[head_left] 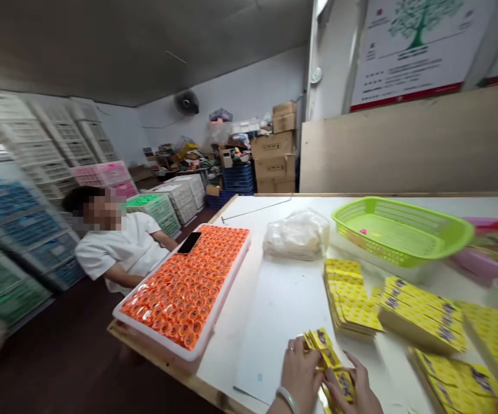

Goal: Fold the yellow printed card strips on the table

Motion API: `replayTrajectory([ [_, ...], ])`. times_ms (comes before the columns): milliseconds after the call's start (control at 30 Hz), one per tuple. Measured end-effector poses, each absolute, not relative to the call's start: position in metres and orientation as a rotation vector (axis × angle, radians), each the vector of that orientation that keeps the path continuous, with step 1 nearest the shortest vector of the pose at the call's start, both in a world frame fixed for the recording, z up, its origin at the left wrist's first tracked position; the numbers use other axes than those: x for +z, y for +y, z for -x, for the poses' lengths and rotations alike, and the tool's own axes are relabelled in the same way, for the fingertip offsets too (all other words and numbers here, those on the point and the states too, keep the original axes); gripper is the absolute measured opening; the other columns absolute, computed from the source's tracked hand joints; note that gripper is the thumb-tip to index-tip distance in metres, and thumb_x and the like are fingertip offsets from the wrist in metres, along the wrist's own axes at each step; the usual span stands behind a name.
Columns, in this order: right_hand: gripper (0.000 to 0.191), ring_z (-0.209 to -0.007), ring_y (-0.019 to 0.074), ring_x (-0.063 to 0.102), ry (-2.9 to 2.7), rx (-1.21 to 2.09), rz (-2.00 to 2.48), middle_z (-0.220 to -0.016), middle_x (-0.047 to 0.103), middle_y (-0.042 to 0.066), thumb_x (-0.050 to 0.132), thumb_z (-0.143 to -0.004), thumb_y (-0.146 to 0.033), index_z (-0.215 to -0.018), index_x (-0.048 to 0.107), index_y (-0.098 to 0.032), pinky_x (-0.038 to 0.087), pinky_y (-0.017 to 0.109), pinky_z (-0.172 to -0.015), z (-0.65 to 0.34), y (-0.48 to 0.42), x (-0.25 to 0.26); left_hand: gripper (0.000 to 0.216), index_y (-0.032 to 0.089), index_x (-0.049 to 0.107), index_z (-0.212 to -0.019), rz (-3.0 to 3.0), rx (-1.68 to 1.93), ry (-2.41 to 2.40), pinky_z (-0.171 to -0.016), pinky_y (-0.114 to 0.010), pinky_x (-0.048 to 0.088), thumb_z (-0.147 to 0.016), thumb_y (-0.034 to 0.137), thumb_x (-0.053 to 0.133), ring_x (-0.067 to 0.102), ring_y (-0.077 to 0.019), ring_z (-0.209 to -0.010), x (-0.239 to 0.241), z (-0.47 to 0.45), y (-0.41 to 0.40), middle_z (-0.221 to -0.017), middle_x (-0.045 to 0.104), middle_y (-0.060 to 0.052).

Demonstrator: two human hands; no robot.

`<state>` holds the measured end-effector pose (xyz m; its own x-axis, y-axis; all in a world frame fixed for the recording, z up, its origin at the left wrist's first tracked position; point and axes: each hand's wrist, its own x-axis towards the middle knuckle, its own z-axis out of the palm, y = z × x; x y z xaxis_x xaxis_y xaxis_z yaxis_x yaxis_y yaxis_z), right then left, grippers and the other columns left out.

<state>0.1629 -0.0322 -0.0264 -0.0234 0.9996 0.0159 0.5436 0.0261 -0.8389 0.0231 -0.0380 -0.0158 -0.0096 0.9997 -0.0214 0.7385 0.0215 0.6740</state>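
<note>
The small yellow printed cardboard packet sits at the near edge of the white counter, right in front of you, held between both your hands. Your left hand has its fingers curled closed over the packet's left end, with a ring on one finger and a pale bangle on the wrist. Your right hand grips the packet's lower right end, fingers closed on it; the two hands nearly touch.

Just beyond, to the right, flat yellow printed cartons lie in fanned stacks, with more such stacks trailing off toward the counter's right edge. Behind those stands a lime-green plastic mesh basket, and beside it a crumpled clear plastic bag.

To your left, a white rectangular tray packed with small orange round tins rests on the counter's left side, overhanging its corner, with a dark phone-like slab lying on top of the tins. Past the tray, a person in a white shirt sits low, next to stacked blue, green and pink plastic crates.
</note>
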Motion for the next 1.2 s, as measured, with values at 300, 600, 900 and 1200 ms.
replayTrajectory([
  [300,0.047,-0.063,0.0204,0.064,-1.470,0.944,1.575,-0.092,0.064,0.008,0.050,-0.076,-0.054,-0.106,0.045,-0.019,0.051,0.032,-0.059,-0.161,-0.044,-0.010,0.022,0.030,0.066,-0.102,-2.164,0.649,1.983,-0.087,-0.045,0.051,-0.084,0.017,0.063,0.048,-0.0283,-0.109,-0.027,-0.027,-0.041,-0.126,0.050,-0.007],
  [600,0.031,-0.080,0.0259,0.051,-1.961,0.732,1.424,-0.080,0.059,0.008,0.032,-0.092,-0.034,-0.078,0.057,-0.021,0.041,0.042,-0.074,-0.163,-0.045,-0.018,0.015,0.026,0.067,-0.089,-2.391,0.776,2.023,-0.071,-0.039,0.057,-0.079,0.015,0.069,0.053,-0.0258,-0.097,-0.024,-0.029,-0.044,-0.115,0.055,-0.007],
  [900,0.025,-0.084,0.0243,0.047,-2.263,0.496,1.442,-0.091,0.059,0.008,0.040,-0.087,-0.003,-0.091,0.059,-0.018,0.039,0.037,-0.076,-0.172,-0.054,-0.023,0.020,0.025,0.067,-0.097,-2.469,0.758,1.855,-0.082,-0.039,0.056,-0.081,0.013,0.066,0.054,-0.0243,-0.099,-0.022,-0.024,-0.050,-0.100,0.062,-0.003],
  [1200,0.034,-0.083,0.0256,0.050,-2.426,0.307,1.566,-0.085,0.061,0.007,0.038,-0.080,0.007,-0.086,0.060,-0.017,0.035,0.035,-0.070,-0.162,-0.057,-0.007,0.017,0.025,0.069,-0.092,-2.328,0.751,1.820,-0.091,-0.040,0.052,-0.083,0.012,0.063,0.048,-0.0241,-0.107,-0.012,-0.025,-0.053,-0.102,0.062,-0.004],
])
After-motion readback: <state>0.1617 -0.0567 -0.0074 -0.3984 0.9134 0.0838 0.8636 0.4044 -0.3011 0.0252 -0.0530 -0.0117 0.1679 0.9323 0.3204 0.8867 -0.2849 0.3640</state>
